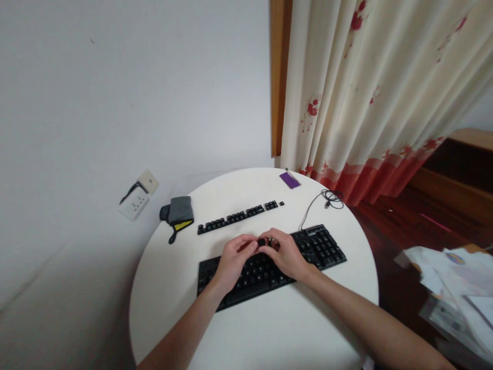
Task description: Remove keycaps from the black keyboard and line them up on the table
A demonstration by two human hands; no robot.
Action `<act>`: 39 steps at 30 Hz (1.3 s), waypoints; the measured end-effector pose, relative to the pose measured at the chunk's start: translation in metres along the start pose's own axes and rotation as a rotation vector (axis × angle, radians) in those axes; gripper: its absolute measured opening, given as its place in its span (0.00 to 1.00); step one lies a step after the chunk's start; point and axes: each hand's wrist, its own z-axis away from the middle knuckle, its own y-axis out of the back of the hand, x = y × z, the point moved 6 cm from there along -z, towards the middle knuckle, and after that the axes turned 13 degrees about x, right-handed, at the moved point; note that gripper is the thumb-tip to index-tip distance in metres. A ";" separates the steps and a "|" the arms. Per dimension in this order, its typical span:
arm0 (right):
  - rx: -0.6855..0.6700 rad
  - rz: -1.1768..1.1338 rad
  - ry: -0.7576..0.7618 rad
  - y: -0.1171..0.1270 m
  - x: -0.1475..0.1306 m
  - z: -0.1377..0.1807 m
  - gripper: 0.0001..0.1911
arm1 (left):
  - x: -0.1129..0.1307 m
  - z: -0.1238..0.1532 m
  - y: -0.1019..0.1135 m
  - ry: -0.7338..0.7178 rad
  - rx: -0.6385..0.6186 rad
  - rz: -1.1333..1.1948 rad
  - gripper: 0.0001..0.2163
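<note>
Over the upper middle of a black keyboard, my two hands meet fingertip to fingertip. A small black keycap shows between them. My left hand is closed, thumb and fingers pinched at the keycap's left side. From the right, my right hand closes its bent fingers around the other side; a small light glint shows there, too small to name. The hands hide much of the keyboard's middle and upper rows. Behind it, loose black keycaps lie in a long slanting row, with one single cap at the right end.
The round white table stands against a wall with a socket. A grey pouch with a yellow edge sits back left, a purple card-like item at the back. The keyboard's cable coils near the right edge. Papers lie at right.
</note>
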 end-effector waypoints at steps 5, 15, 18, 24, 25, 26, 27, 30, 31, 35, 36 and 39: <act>0.058 0.067 0.034 0.026 0.002 -0.022 0.07 | 0.004 0.000 0.000 0.040 0.030 0.102 0.12; -0.016 0.674 -0.095 0.094 0.130 -0.133 0.10 | 0.011 -0.001 0.005 -0.013 0.060 0.083 0.13; -0.078 0.718 -0.122 0.089 0.155 -0.138 0.08 | 0.012 -0.001 0.006 -0.021 0.063 0.081 0.13; -0.140 0.757 -0.150 0.084 0.173 -0.141 0.10 | 0.013 -0.002 0.008 -0.018 0.065 0.074 0.13; -0.144 0.758 -0.153 0.085 0.175 -0.141 0.10 | 0.013 -0.002 0.008 -0.017 0.062 0.073 0.13; -0.146 0.759 -0.155 0.086 0.176 -0.141 0.10 | 0.013 -0.002 0.008 -0.016 0.059 0.073 0.13; -0.147 0.762 -0.159 0.087 0.177 -0.141 0.10 | 0.014 -0.002 0.008 -0.015 0.055 0.073 0.13; -0.141 0.773 -0.169 0.091 0.181 -0.140 0.11 | 0.016 -0.001 0.007 -0.016 0.051 0.067 0.13; -0.140 0.775 -0.171 0.091 0.181 -0.140 0.11 | 0.016 -0.001 0.007 -0.017 0.050 0.063 0.13; -0.145 0.774 -0.161 0.086 0.182 -0.142 0.11 | 0.015 -0.001 0.007 -0.018 0.046 0.046 0.13; -0.146 0.773 -0.155 0.084 0.182 -0.143 0.11 | 0.015 -0.002 0.007 -0.017 0.044 0.043 0.13; -0.157 0.769 -0.137 0.080 0.181 -0.144 0.11 | 0.014 -0.002 0.008 -0.019 0.044 0.036 0.13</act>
